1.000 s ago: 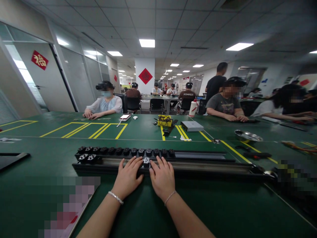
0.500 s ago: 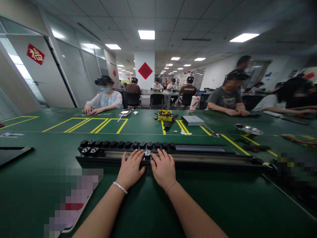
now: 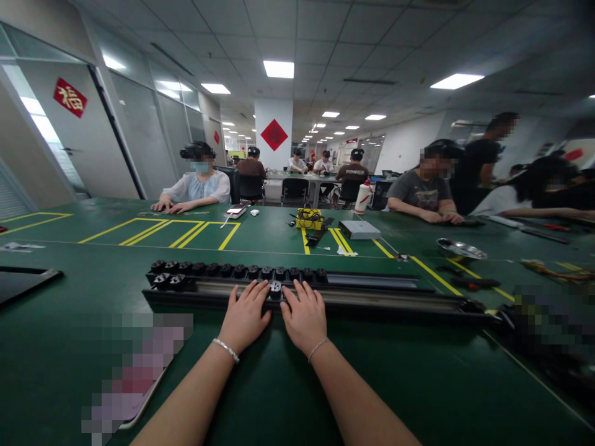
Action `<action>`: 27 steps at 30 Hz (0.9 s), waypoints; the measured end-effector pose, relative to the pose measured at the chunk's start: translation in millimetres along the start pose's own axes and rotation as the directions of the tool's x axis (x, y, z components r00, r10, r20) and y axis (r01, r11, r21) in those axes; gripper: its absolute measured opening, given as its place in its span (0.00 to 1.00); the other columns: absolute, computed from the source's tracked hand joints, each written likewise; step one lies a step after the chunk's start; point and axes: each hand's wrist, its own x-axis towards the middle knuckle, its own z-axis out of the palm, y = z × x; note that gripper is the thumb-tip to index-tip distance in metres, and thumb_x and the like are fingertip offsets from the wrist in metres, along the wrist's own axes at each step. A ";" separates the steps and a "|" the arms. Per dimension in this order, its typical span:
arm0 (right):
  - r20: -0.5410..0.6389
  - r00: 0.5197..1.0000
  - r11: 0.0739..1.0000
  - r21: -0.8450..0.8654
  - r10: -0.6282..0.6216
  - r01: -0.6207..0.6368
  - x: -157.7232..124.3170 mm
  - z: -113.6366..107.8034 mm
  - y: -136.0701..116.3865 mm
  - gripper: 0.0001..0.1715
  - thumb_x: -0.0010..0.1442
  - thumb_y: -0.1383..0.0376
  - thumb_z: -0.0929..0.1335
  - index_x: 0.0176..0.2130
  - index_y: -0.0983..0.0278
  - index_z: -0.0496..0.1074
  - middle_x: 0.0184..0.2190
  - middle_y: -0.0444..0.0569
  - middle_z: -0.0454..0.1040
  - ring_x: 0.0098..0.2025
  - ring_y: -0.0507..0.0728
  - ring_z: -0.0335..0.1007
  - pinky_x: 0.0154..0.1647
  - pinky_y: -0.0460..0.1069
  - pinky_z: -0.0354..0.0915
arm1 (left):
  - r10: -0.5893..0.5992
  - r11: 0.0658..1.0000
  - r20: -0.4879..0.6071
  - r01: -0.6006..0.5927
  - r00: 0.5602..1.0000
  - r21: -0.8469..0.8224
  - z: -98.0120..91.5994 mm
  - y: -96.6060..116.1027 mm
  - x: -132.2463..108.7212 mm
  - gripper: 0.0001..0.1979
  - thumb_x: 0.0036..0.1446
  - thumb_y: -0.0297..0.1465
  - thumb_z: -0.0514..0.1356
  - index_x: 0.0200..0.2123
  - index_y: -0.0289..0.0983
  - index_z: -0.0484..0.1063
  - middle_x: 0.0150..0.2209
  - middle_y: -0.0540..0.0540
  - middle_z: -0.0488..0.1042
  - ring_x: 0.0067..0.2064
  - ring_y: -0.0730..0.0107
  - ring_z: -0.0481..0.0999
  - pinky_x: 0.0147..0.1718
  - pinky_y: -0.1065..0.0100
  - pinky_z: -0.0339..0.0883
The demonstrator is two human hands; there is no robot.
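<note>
While the left hand (image 3: 244, 317) and right hand (image 3: 304, 316) flank the black module (image 3: 276, 290), whether either grip pinches it is unclear; uneven pressure could skew it in the rail (image 3: 395, 305) beneath them.

Under a ceiling light (image 3: 279, 69) at 12 o'clock stands a white pillar (image 3: 264, 111) with a red diamond (image 3: 274, 134), while a grey door (image 3: 88, 139) fills 10, a white wall (image 3: 409, 142) 2 and a green table (image 3: 413, 371) 6.
</note>
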 end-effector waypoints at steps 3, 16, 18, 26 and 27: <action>0.012 1.000 1.000 0.004 -0.001 0.001 0.2 -0.4 0.6 0.23 0.63 0.55 0.55 0.55 0.51 0.62 0.60 0.45 0.57 0.62 0.58 0.46 0.58 0.56 0.41 | 0.000 1.000 -0.010 0.001 1.000 0.009 -0.3 0.7 0.4 0.26 0.52 0.34 0.51 0.56 0.43 0.59 0.59 0.48 0.62 0.61 0.59 0.56 0.58 0.46 0.43; 0.014 1.000 1.000 0.016 -0.027 0.027 0.4 0.2 1.2 0.24 0.62 0.54 0.55 0.56 0.54 0.61 0.60 0.46 0.57 0.62 0.59 0.46 0.59 0.56 0.41 | 0.028 0.999 -0.025 -0.027 0.999 0.024 0.8 1.4 3.9 0.24 0.52 0.34 0.51 0.55 0.42 0.61 0.58 0.47 0.63 0.60 0.60 0.58 0.57 0.49 0.46; 0.012 0.999 0.999 0.016 -0.032 0.032 0.2 0.3 1.5 0.24 0.62 0.54 0.56 0.56 0.55 0.61 0.60 0.46 0.57 0.62 0.59 0.46 0.59 0.56 0.41 | 0.036 0.999 -0.027 -0.035 0.999 0.023 1.2 1.2 4.3 0.24 0.52 0.34 0.51 0.55 0.41 0.61 0.58 0.47 0.63 0.60 0.60 0.58 0.57 0.49 0.47; 0.028 0.999 1.000 0.020 -0.024 0.023 0.0 -1.0 1.2 0.25 0.62 0.54 0.56 0.56 0.55 0.61 0.61 0.46 0.56 0.62 0.59 0.45 0.59 0.56 0.41 | 0.040 0.999 -0.052 -0.038 0.998 0.039 3.7 3.9 3.4 0.26 0.52 0.34 0.52 0.55 0.39 0.60 0.58 0.45 0.64 0.60 0.59 0.57 0.57 0.51 0.48; 0.031 0.999 1.000 0.021 -0.024 0.023 0.1 -1.3 1.1 0.25 0.62 0.54 0.56 0.56 0.55 0.61 0.61 0.46 0.56 0.62 0.59 0.45 0.59 0.56 0.41 | 0.041 0.998 -0.052 -0.039 0.998 0.039 4.2 4.1 3.3 0.26 0.52 0.34 0.52 0.55 0.39 0.60 0.58 0.45 0.64 0.60 0.59 0.57 0.57 0.51 0.47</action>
